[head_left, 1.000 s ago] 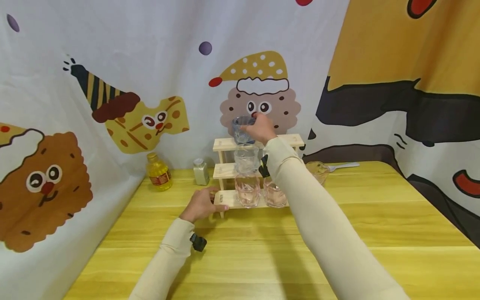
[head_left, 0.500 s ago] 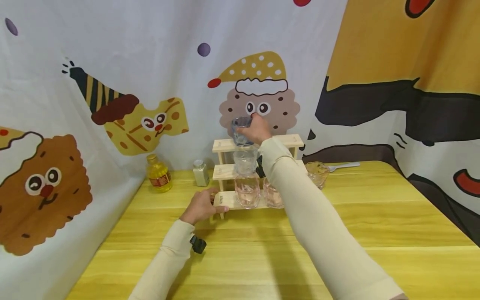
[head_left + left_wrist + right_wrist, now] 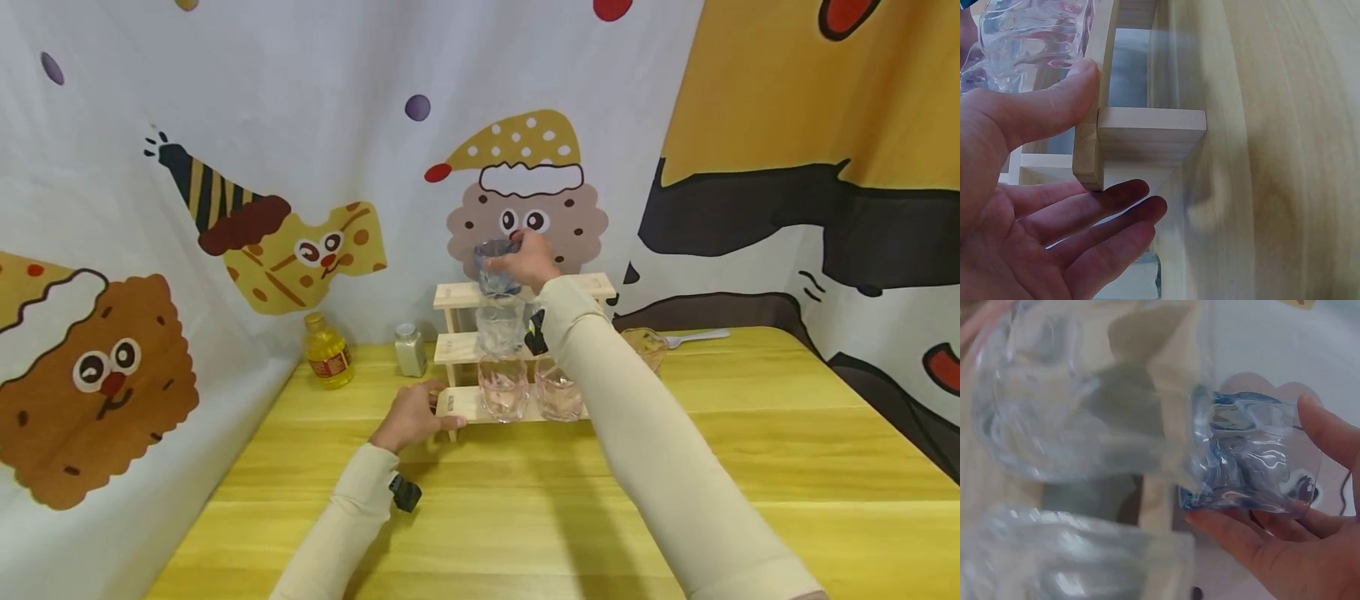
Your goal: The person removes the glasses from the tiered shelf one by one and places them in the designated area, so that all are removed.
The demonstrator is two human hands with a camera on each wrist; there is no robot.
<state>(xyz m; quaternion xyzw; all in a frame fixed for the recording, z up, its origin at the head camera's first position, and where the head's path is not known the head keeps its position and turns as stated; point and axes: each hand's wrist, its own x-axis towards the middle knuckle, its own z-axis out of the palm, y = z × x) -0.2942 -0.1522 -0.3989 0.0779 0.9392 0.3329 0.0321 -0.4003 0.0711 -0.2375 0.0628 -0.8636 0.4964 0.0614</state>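
Observation:
My right hand (image 3: 531,260) holds a blue-tinted drinking glass (image 3: 492,279) upright at the top board of a small three-step wooden rack (image 3: 459,293). Thumb and fingers span the glass (image 3: 1247,462) in the right wrist view. Below it, a clear glass (image 3: 497,332) stands on the middle step; a second clear one (image 3: 1072,562) shows blurred up close. Two pinkish glasses (image 3: 502,392) stand on the bottom step. My left hand (image 3: 411,417) grips the left end of the bottom board (image 3: 1088,156), thumb on one face and fingers loosely behind.
On the table (image 3: 480,517), left of the rack, stand a yellow oil bottle (image 3: 328,354) and a small lidded jar (image 3: 410,350). To the right sit a glass bowl (image 3: 647,342), partly behind my right arm, and a white utensil (image 3: 697,337). A printed curtain (image 3: 420,50) hangs behind.
The head view has shifted slightly. Both hands keep their places, the right on the blue glass and the left at the rack's bottom board.

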